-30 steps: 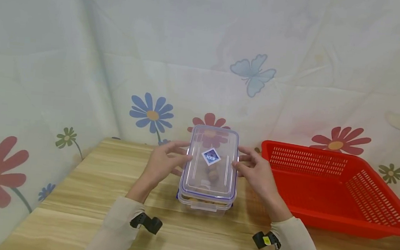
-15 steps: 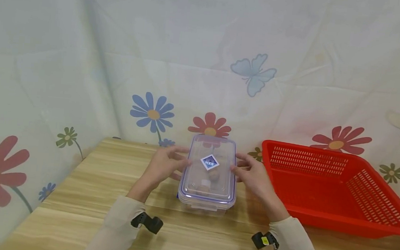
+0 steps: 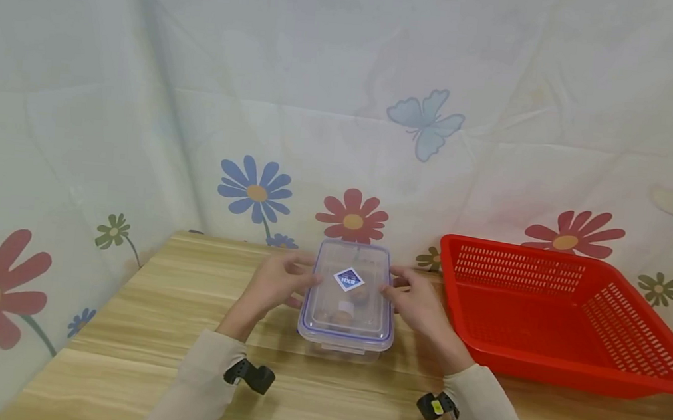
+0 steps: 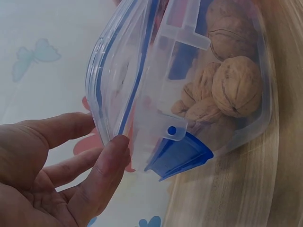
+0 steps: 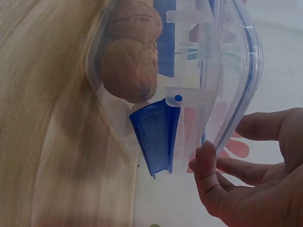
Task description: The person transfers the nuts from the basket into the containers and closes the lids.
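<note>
A clear plastic lid [image 3: 330,309] with a blue rim and a diamond label lies over a clear food container [image 3: 350,355] on the table. My left hand [image 3: 275,281] pinches the lid's left edge between thumb and fingers. At the right edge, my right hand [image 3: 418,300] pinches it the same way. Several walnuts [image 4: 236,87] show through the container's wall in both wrist views. A blue side latch [image 4: 182,153] hangs swung outward in the left wrist view, and another blue latch [image 5: 155,137] does so in the right wrist view. Whether the lid is fully seated I cannot tell.
To the right stands a large red plastic basket [image 3: 539,368] with slotted walls, close to my right forearm. The wood-grain table [image 3: 185,290] ends at a flower-printed curtain [image 3: 319,135] behind the container.
Both hands have lowered the lid's far side, so it now lies flatter over the container. The gap seen at the near edge a second ago has narrowed.
</note>
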Available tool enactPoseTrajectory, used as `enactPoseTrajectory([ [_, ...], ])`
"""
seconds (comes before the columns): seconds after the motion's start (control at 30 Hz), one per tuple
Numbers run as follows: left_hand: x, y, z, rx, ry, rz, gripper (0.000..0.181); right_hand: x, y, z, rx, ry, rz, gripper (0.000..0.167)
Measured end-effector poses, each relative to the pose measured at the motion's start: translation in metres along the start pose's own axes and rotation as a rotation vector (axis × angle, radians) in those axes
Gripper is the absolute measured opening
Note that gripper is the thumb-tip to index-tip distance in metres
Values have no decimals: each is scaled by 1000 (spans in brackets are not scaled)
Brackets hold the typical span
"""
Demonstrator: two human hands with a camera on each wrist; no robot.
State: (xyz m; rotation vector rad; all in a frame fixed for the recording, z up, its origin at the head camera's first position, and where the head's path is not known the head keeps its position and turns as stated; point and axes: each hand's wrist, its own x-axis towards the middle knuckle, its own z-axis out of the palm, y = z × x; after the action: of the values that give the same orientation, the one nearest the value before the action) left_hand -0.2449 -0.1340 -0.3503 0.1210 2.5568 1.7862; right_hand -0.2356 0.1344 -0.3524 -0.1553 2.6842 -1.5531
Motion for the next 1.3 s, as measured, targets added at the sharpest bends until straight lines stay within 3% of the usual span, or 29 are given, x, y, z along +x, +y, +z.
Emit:
enactPoseTrajectory([
  [0.3,0,-1,2,6,18,-12,41,2,3,3,-13,5,-3,52],
  [0.6,1,-7,5,34,36,-68,39,2,9,6,-5,14,-16,53],
  [1.07,5,-15,7,54,34,-67,38,5,11,10,-4,12,22,49],
  [1.3,4,-13,5,50,26,-79,40,7,12,13,9,24,-11,46],
])
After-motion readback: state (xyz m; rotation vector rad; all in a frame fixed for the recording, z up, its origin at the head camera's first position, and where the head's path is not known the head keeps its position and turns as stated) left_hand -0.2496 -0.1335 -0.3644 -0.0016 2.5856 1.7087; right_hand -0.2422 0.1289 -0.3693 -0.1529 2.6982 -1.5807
